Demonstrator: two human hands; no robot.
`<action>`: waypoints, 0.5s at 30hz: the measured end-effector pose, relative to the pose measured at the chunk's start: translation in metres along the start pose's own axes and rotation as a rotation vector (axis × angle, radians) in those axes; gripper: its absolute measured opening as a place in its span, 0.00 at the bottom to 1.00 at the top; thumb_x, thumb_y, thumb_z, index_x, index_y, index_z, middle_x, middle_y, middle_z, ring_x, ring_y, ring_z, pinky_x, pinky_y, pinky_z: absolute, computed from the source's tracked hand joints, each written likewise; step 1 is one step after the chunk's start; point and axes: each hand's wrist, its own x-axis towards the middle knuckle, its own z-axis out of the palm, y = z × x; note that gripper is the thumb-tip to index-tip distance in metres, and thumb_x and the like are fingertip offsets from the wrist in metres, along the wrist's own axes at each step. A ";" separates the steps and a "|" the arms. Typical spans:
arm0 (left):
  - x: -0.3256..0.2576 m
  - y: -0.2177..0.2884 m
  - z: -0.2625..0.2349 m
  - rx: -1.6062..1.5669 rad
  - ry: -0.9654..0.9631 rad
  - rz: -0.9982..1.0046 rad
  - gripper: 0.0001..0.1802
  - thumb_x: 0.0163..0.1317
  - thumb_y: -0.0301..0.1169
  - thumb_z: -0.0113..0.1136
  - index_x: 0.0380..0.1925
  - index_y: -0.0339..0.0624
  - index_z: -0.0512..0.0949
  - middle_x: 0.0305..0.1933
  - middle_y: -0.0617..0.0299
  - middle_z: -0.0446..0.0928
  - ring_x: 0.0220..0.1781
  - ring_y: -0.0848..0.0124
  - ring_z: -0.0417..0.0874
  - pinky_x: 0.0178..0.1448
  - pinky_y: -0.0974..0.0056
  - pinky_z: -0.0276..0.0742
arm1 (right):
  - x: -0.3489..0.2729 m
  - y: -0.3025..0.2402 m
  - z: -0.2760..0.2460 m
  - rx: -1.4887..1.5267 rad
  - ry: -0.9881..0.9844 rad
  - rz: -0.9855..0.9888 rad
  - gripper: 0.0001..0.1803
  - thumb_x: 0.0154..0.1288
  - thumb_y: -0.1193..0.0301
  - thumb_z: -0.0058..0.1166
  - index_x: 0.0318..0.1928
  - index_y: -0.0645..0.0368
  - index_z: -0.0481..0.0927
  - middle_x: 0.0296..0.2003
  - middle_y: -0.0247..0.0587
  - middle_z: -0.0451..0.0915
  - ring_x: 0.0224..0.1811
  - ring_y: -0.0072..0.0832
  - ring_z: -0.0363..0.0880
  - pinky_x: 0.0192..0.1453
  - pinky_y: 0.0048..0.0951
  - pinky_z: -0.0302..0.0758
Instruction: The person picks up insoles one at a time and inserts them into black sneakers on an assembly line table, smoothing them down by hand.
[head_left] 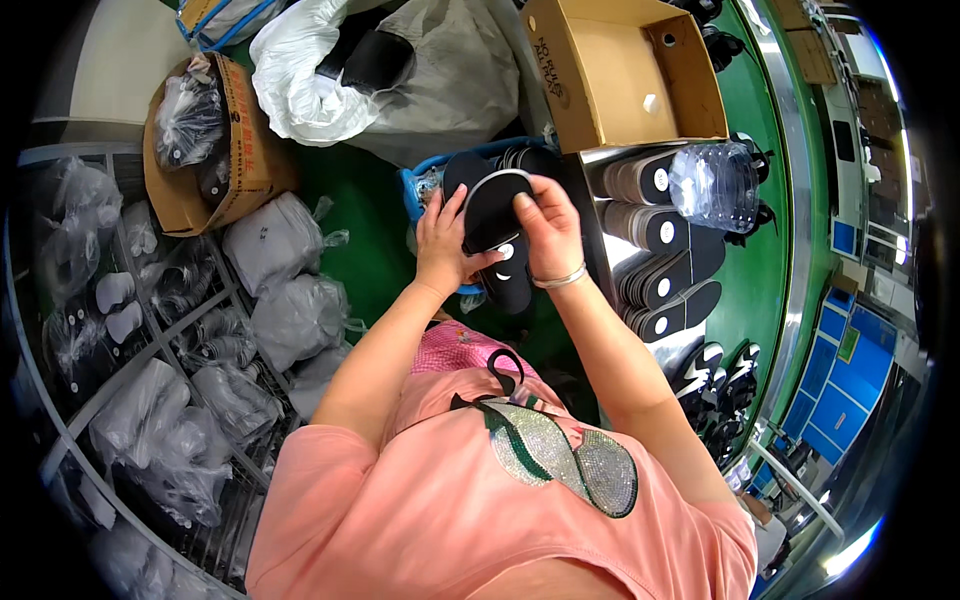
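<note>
In front of me my right hand (553, 228) pinches a black insole (496, 212) with a pale edge, its thumb pressed on the upper face. My left hand (440, 245) grips the same insole from the left, fingers along its edge and thumb below it. Just beneath my hands stands a blue basket (410, 192) with more black insoles (510, 282) in it, some with a round white mark. Beside my right hand, stacked insoles (655, 262) lie in rows on a metal bench.
A clear plastic tub (714, 187) and an open cardboard box (620, 85) rest on the bench. Black shoes (705, 385) stand to its right. At left are a wire rack (150, 345) of bagged pieces and another carton (240, 150). A large white bag (310, 80) lies ahead.
</note>
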 end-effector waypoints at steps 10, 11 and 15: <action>-0.014 -0.009 -0.002 0.104 -0.023 0.126 0.41 0.33 0.44 0.69 0.53 0.48 0.66 0.63 0.59 0.55 0.66 0.53 0.48 0.66 0.50 0.43 | 0.042 -0.021 -0.040 -1.598 -0.220 -0.033 0.10 0.55 0.72 0.47 0.39 0.60 0.70 0.48 0.62 0.67 0.47 0.52 0.70 0.47 0.41 0.70; -0.014 -0.006 -0.004 0.113 -0.025 0.121 0.41 0.33 0.44 0.69 0.52 0.49 0.66 0.63 0.59 0.55 0.66 0.53 0.48 0.66 0.50 0.42 | 0.041 -0.011 -0.046 -1.676 -0.206 0.018 0.11 0.55 0.72 0.46 0.40 0.58 0.69 0.51 0.68 0.61 0.48 0.55 0.68 0.49 0.41 0.70; -0.010 -0.003 -0.004 0.142 -0.020 0.126 0.39 0.34 0.46 0.69 0.51 0.48 0.68 0.63 0.59 0.55 0.66 0.55 0.47 0.65 0.49 0.40 | 0.047 0.008 -0.061 -1.617 -0.092 0.178 0.10 0.54 0.72 0.48 0.38 0.58 0.72 0.49 0.53 0.68 0.48 0.48 0.70 0.48 0.41 0.70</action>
